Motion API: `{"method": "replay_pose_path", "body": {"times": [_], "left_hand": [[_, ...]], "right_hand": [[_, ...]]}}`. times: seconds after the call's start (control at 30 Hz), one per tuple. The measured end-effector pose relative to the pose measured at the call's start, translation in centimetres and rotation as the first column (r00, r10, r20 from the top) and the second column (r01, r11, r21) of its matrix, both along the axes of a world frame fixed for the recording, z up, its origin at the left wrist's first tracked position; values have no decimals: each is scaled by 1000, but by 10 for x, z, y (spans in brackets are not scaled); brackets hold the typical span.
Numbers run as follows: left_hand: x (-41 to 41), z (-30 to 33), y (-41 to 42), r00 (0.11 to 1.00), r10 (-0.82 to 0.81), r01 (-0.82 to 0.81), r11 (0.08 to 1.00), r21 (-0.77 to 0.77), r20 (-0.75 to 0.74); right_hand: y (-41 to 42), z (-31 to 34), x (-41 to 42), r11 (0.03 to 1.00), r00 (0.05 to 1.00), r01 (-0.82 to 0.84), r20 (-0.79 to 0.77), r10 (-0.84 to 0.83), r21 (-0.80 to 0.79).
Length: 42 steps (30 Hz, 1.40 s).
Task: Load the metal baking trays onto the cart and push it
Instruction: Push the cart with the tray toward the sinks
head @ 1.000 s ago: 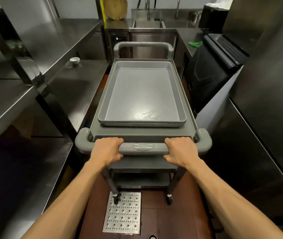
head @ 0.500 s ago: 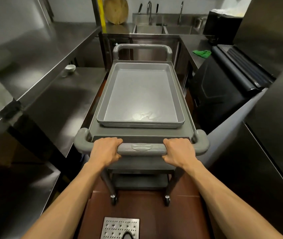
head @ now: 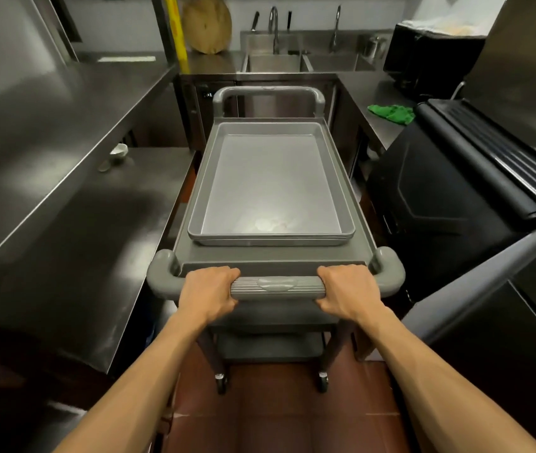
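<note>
A grey wheeled cart (head: 368,238) stands in the narrow aisle straight ahead of me. On its top shelf lies a stack of metal baking trays (head: 273,184), the top one empty. My left hand (head: 209,294) is wrapped around the left end of the ribbed near handle (head: 276,287). My right hand (head: 346,291) grips the right end of the same handle. The cart's lower shelves are mostly hidden under the top one.
A steel counter (head: 73,230) runs close along the cart's left side, with a small white cup (head: 119,151) on it. A black machine (head: 456,191) crowds the right. Ahead are a steel cabinet and sinks (head: 276,62), and a green cloth (head: 390,113) on the right counter.
The cart has rolled forward down the aisle with both hands on its handle. The floor drain grate has slipped out of view behind me, and the sinks are nearer.
</note>
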<state>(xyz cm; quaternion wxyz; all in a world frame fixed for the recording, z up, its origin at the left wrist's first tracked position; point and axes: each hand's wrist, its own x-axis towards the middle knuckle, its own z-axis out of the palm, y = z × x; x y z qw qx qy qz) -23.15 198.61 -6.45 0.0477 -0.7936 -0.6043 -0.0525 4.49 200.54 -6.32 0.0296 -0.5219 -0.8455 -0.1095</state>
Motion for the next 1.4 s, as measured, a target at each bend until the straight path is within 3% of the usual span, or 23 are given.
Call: {"method": "replay_pose_path", "body": {"times": [0.3,0.7,0.97,1.4], "left_hand": [[-3,-1,97,999,49,-49,999,4,-11],[3,0,205,999,48,-48,999,2,14],[0,1,261,999,-10,9,1000,21,51],[-2,7,335,998,34,-33,999,-18,47]], "right_hand": [[98,-2,-5,998,999,-32,-11,33,59],[205,3,1,1000,999,-25,-32,25,14],[263,0,-1,998,999,41,1,-41,-44],[337,2,-6,1000,1000,12,-19,-12,2]]}}
